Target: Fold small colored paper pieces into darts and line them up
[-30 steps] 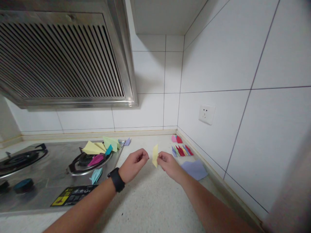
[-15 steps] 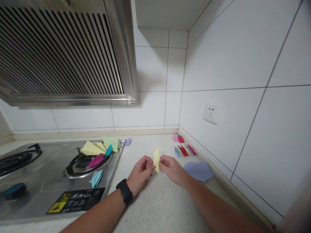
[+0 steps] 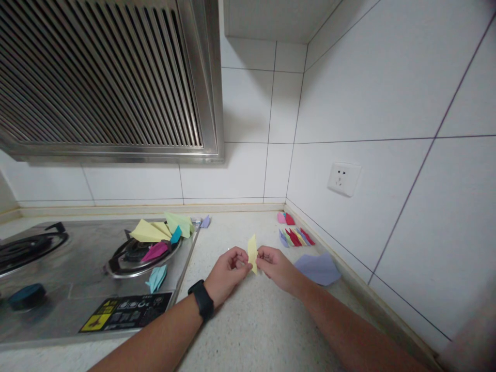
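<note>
A narrow, pale yellow piece of folded paper [image 3: 252,251] stands upright between my hands, above the speckled countertop [image 3: 248,320]. My left hand [image 3: 231,274] pinches its left edge between thumb and fingers; a black watch is on that wrist. From the other side, my right hand [image 3: 276,266] grips the paper's right edge with thumb and forefinger. Beyond my right hand lies a row of small folded papers [image 3: 295,237] in red, yellow, green and purple. A larger purple paper sheet [image 3: 318,268] rests beside my right forearm.
A gas stove [image 3: 89,289] fills the left, with yellow, green, magenta and blue folded papers [image 3: 153,231] lying on and near its burner. One small purple folded paper [image 3: 205,221] sits by its back corner. A range hood [image 3: 116,93] hangs above. A tiled wall with a socket [image 3: 344,179] borders the right.
The view has shifted slightly. Both hands keep hold of the yellow paper, which looks a little narrower and turned slightly.
</note>
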The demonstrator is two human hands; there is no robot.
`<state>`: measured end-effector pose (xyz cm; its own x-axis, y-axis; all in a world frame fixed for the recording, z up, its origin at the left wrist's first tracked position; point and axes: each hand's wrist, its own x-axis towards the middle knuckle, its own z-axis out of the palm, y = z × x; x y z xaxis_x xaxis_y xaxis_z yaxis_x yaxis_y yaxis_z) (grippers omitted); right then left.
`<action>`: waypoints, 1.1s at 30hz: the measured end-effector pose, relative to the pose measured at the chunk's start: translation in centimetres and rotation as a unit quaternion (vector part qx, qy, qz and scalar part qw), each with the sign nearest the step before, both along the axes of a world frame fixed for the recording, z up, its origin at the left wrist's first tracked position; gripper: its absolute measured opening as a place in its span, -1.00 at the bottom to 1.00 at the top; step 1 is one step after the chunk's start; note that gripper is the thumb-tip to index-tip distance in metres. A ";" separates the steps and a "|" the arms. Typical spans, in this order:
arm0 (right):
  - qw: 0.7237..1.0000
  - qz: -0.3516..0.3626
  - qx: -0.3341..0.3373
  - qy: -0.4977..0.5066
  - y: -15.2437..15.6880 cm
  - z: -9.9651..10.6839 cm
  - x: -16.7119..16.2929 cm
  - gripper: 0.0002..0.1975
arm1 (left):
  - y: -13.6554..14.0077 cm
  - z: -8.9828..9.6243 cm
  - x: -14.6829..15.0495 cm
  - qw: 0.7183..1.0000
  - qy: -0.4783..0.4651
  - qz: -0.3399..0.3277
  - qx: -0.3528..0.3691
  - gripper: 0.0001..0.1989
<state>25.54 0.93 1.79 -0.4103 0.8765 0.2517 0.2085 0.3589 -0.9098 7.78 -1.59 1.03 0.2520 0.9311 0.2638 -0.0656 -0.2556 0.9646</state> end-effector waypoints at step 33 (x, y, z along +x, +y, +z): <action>0.944 -0.018 0.292 -0.153 -1.8 1.6 0.0 -0.69 | 0.0 0.7 -0.5 0.988 -0.106 0.065 -0.093 -0.52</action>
